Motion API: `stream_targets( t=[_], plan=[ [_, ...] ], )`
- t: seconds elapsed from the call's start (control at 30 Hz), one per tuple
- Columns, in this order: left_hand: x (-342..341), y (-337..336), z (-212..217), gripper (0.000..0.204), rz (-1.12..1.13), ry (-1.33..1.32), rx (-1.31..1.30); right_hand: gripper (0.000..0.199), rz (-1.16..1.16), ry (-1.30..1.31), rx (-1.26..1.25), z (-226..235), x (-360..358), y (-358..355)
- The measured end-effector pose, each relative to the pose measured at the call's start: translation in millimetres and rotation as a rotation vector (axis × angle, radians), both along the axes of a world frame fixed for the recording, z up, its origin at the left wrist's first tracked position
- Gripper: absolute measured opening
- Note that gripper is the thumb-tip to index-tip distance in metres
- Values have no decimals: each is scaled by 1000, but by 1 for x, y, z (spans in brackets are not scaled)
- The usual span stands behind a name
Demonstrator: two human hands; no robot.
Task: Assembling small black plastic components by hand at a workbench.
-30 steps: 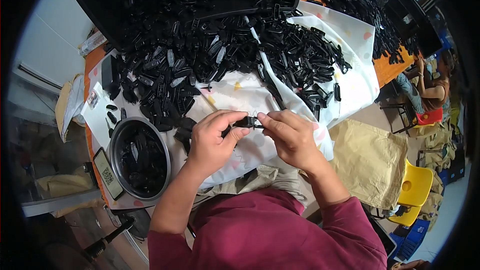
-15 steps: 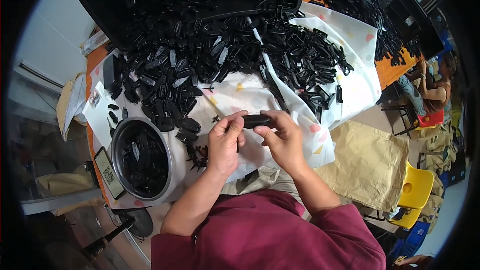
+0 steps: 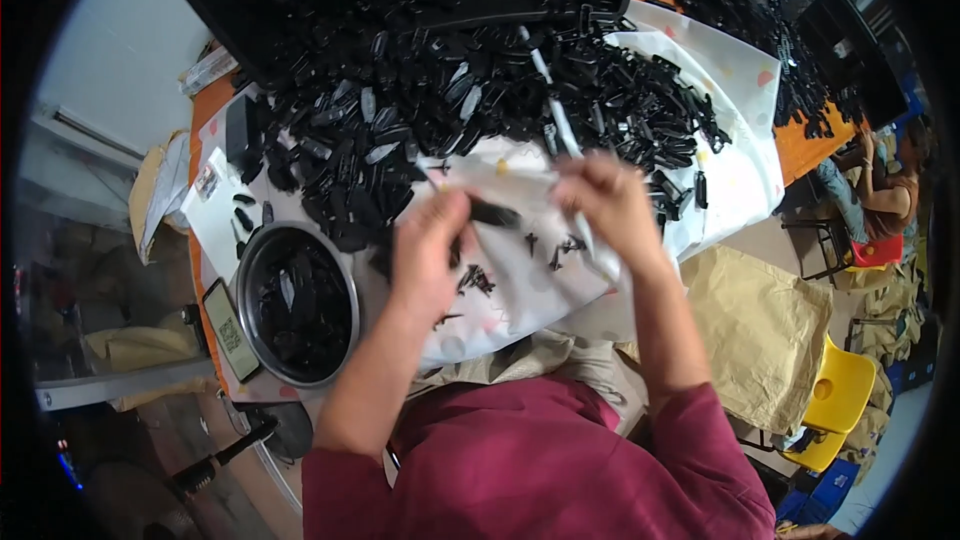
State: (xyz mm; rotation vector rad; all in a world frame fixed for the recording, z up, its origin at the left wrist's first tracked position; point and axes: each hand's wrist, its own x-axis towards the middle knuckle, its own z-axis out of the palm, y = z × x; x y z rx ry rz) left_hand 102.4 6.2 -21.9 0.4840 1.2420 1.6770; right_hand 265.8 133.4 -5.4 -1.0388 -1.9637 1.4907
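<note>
My left hand [image 3: 425, 250] holds a small black plastic part [image 3: 492, 212] by its fingertips, above a white cloth with pale dots [image 3: 520, 290]. My right hand [image 3: 608, 202] hovers just to the right of that part with its fingers curled; motion blur hides whether it grips anything. A few small black bits [image 3: 475, 280] lie on the cloth under the hands. Beyond the hands spreads a large heap of black plastic parts [image 3: 470, 90].
A round metal bowl [image 3: 346, 292] with black parts sits at the left, a phone [image 3: 231, 330] beside it. A black tray [image 3: 240, 30] stands behind the heap. A tan sack [image 3: 770, 330], a yellow chair [image 3: 835, 400] and another seated person [image 3: 890, 190] are at the right.
Both hands held the black part together before. Now they have drawn apart, the part stays with the left hand, and the view has shifted closer.
</note>
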Motion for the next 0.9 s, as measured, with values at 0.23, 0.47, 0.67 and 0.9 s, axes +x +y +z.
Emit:
stream_targets(
  t=[0.23, 0.47, 0.67, 0.9],
  plan=[
    [-89, 33, 16, 6, 128, 745, -281, 20, -130, -639, 875, -50, -1, 83],
    [-60, 30, -20, 15, -320, 2011, -726, 39, -158, -644, 797, -49, -2, 75],
    [-59, 32, -13, 12, -221, 1952, -492, 24, -303, -354, 778, -18, 17, 49],
    [-26, 19, -22, 11, -279, 1625, -262, 14, -240, 416, -376, -6, -11, -7]
  ],
)
